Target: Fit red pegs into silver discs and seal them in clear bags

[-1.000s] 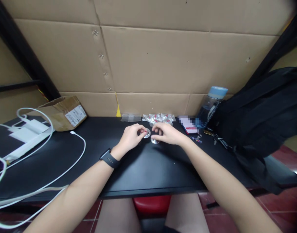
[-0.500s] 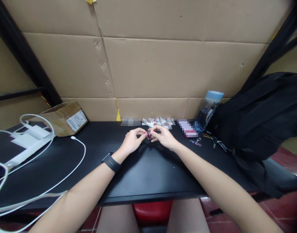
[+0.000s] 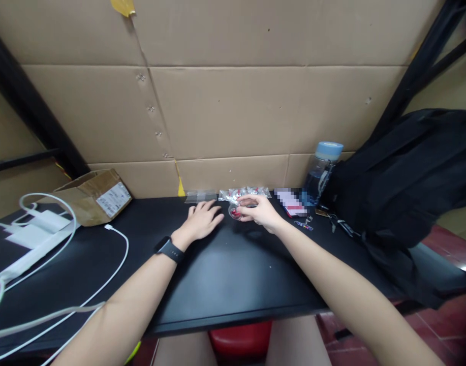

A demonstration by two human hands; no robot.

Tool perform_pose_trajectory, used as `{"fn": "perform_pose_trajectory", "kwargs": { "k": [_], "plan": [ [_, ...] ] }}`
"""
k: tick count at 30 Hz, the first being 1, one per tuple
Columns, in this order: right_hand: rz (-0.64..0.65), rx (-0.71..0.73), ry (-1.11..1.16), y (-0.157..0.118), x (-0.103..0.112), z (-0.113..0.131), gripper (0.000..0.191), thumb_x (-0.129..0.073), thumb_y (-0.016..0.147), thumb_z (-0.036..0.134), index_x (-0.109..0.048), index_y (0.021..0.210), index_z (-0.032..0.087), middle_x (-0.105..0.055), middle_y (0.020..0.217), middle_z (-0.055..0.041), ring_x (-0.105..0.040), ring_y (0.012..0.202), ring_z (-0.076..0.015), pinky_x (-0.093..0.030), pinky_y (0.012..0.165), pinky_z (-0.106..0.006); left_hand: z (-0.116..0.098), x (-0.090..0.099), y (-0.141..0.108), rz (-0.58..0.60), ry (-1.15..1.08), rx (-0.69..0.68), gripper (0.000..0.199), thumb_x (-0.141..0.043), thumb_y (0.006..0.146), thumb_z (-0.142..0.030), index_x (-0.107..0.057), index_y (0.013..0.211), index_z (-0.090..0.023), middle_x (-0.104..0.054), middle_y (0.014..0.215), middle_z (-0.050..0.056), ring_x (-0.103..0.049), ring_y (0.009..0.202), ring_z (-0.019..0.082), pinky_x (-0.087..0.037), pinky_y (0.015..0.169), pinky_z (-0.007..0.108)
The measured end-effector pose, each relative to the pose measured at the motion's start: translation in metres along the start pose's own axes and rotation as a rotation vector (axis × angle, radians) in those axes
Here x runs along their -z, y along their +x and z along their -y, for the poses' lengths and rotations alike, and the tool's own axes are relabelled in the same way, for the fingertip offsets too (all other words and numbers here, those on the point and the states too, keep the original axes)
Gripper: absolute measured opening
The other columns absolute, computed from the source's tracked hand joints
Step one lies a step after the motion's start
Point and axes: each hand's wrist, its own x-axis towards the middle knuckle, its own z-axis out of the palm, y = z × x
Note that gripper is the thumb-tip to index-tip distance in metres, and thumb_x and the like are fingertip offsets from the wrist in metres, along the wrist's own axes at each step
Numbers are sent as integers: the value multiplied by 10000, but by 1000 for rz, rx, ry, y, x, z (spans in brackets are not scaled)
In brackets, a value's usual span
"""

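My right hand [image 3: 258, 212] pinches a small round clear item with red in it [image 3: 235, 211] between thumb and fingers, above the black table [image 3: 217, 274]. To its left, my left hand [image 3: 203, 219] rests on the table with its fingers spread and nothing in them; a dark watch is on that wrist. Several small clear packets with silver and red contents [image 3: 238, 192] lie just behind my right hand. Flat clear plastic bags [image 3: 200, 196] are beyond my left fingertips.
An open cardboard box [image 3: 93, 198], a white power strip [image 3: 30, 259] and white cables occupy the left side. At right are a pixelated pinkish item [image 3: 291, 202], keys [image 3: 334, 223], a blue-capped bottle [image 3: 320, 175] and a black backpack [image 3: 408, 188].
My left hand has let go of the small item, moved left and spread on the table. The item stays in my right hand, turned so its round face shows. The view has shifted slightly.
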Motion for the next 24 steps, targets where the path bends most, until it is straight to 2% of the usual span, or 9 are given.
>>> {"fn": "perform_pose_trajectory", "kwargs": {
  "k": [3,5,8,10,13,16,19,24],
  "plan": [
    [-41,-11,-156,3,2,0,378,-859,739,272,-727,1081,177,-719,1014,-75,-725,697,-161,-655,680,-343,19,-9,10,54,143,109,541,-334,1031,-552,-615,1400,-274,-417,1610,139,-332,1456,414,-271,1104,685],
    [-28,95,-446,2,1,0,335,-839,758,289,-750,1062,182,-734,995,-66,-720,723,-173,-620,732,-346,26,-13,13,79,211,144,564,-287,1036,-568,-569,1451,-310,-394,1630,107,-292,1484,400,-261,1114,673],
    [31,318,-890,-1,-1,1,274,-814,793,328,-773,1043,222,-757,1000,-54,-716,897,-216,-549,836,-329,29,-17,15,98,241,191,598,-262,1031,-590,-498,1510,-321,-401,1628,95,-278,1494,395,-268,1115,651],
    [45,338,-1049,-3,-4,0,280,-793,825,355,-760,1089,267,-759,1067,-47,-705,963,-227,-521,822,-310,31,-18,15,96,230,195,590,-270,1032,-572,-493,1510,-307,-422,1616,91,-293,1487,389,-276,1111,641],
    [69,301,-1158,-3,-9,-2,283,-784,849,382,-745,1118,303,-749,1148,-43,-698,1018,-236,-504,797,-292,35,-16,16,63,230,161,522,-302,1040,-507,-562,1435,-287,-490,1565,100,-333,1468,370,-276,1105,633],
    [143,306,-1199,1,-12,-6,232,-769,873,349,-764,1091,267,-755,1142,-65,-695,1065,-245,-502,822,-290,38,-14,17,37,226,113,443,-357,1032,-426,-615,1354,-265,-590,1443,117,-468,1375,330,-320,1089,579],
    [253,326,-1176,5,-11,-6,186,-749,886,300,-784,1050,221,-775,1084,-79,-708,1051,-237,-502,859,-283,36,-11,17,64,204,58,405,-419,1001,-358,-631,1327,-245,-627,1337,121,-573,1257,289,-385,1054,511],
    [399,273,-1227,-1,-2,7,188,-740,835,196,-797,1012,222,-791,1033,-66,-722,986,-234,-500,838,-278,19,0,11,140,162,24,336,-454,977,-318,-682,1216,-252,-591,1405,108,-509,1356,299,-391,1084,501]
  ]
}}
